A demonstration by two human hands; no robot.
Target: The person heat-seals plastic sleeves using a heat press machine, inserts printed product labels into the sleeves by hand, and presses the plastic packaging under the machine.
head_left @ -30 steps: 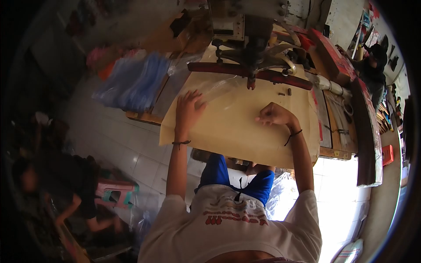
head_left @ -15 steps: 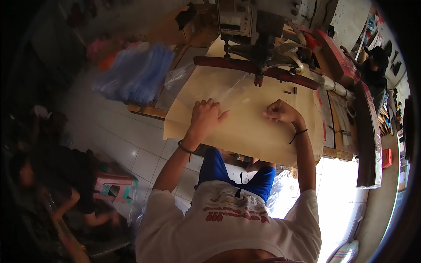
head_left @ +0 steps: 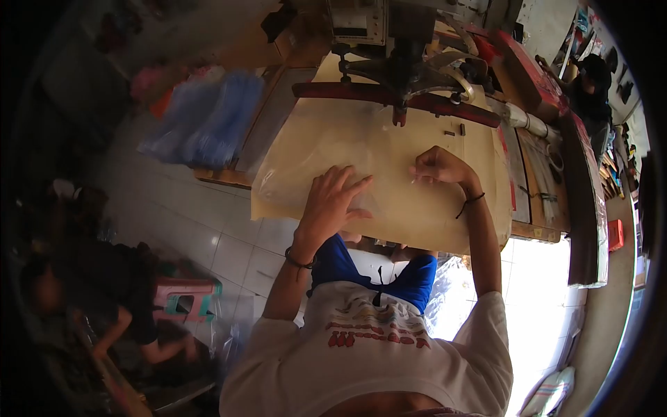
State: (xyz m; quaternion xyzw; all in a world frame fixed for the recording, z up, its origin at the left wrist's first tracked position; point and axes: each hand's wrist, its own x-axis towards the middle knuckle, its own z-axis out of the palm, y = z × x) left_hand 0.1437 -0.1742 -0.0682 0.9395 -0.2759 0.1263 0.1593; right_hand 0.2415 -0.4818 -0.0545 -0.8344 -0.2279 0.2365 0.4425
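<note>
Left hand [head_left: 338,198]: fingers are spread open near clear plastic film [head_left: 299,149] | right hand [head_left: 442,167]: fingers are curled, grip cannot be told | film is laid on tan sheet's [head_left: 445,222] left part

By the bench's [head_left: 438,219] front edge, the left hand [head_left: 333,203] is holding fingers spread, the right hand [head_left: 443,167], nearer the right edge, curled; clear plastic [head_left: 295,149] is lying toward the left edge.

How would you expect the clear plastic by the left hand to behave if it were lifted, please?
The clear plastic would probably be floppy and light, since it looks thin enough to show the tan sheet through it. Its glossy glints suggest it may slide easily.
</note>
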